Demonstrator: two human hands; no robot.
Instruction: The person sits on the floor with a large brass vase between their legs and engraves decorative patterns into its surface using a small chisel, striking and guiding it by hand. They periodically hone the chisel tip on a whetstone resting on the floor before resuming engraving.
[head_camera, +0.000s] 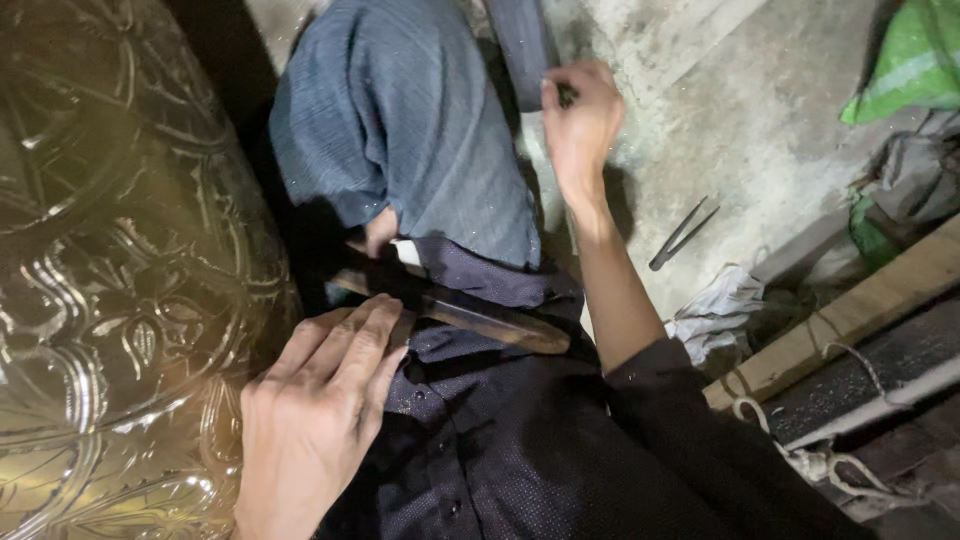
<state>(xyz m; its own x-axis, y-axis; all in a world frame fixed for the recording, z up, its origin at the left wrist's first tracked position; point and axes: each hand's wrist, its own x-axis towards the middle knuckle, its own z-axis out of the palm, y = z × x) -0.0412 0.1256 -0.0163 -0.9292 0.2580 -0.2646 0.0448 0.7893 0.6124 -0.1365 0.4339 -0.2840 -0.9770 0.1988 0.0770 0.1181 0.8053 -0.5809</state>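
Reaching across the lap, the left hand (315, 415) is resting flat on a wooden-handled tool (470, 315) beside the embossed metal vessel (110, 270); the right hand (583, 120) is pinching a small dark piece over the concrete floor (760, 120), seemingly gathering tools between working strokes.

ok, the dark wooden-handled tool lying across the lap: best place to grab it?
Grip the dark wooden-handled tool at its rounded right end, coming from above. That end lies bare across the lap; the left hand covers the other end.
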